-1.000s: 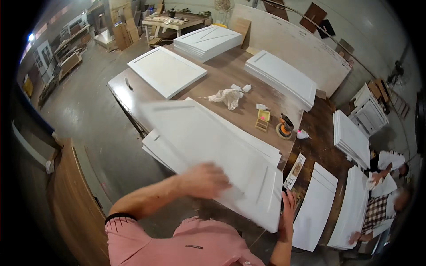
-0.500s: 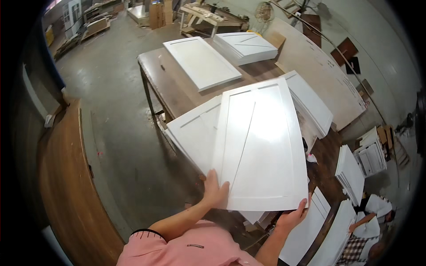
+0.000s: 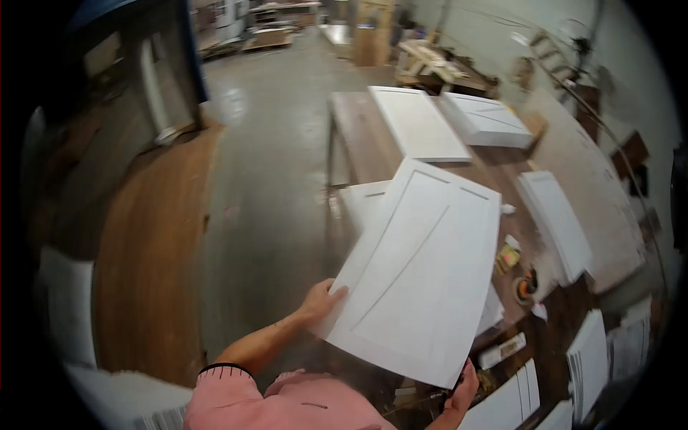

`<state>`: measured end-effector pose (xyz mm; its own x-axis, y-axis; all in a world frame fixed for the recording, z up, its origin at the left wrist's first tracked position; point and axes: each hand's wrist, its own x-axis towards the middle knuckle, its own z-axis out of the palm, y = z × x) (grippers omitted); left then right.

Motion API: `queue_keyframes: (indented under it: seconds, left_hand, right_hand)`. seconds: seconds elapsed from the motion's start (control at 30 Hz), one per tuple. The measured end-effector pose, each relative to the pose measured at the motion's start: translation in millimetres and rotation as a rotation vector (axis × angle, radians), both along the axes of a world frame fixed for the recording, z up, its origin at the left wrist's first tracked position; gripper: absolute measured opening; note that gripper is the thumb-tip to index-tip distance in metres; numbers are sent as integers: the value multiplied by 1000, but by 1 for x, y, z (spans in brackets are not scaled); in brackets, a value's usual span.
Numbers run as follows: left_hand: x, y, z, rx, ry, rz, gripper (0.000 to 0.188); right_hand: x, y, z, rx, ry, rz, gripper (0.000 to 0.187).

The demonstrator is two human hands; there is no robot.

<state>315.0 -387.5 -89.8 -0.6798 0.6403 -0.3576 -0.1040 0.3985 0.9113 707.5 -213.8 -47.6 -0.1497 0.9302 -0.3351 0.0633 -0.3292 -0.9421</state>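
Left hand (image 3: 321, 302) gripping near-left corner of white cabinet door (image 3: 419, 272), fingers curling over edge. Right hand (image 3: 464, 387) clamping near-right corner, mostly hiding underneath. Door hanging tilted, stretching away from both hands over wooden table (image 3: 373, 147), covering other white panels (image 3: 365, 204).

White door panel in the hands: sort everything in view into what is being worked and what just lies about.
In hand:
- white door panel
- left hand on its left edge
- right hand at its lower corner

Lying about:
- panels on the workbench
- stacked panels
- tape roll
- yellow block
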Motion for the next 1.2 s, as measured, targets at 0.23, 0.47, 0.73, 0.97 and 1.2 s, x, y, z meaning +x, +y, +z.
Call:
queue_keyframes:
  seconds: [0.23, 0.47, 0.73, 0.97, 1.2]
  left_hand:
    - [67, -209, 45, 8, 256, 416, 45]
    - [199, -390, 109, -22, 411, 930, 35]
    - [393, -583, 128, -26, 347, 1572, 37]
    - [537, -699, 160, 240, 350, 2158, 30]
    - [640, -790, 108, 416, 255, 2284, 31]
  right_hand:
    - [-74, -36, -56, -144, 145, 457, 48]
    - [-177, -149, -3, 315, 349, 1218, 59]
    - [-222, -390, 55, 314, 450, 1721, 59]
    - [-197, -643, 108, -4, 406, 2090, 54]
    - [-187, -804, 89, -36, 392, 2460, 52]
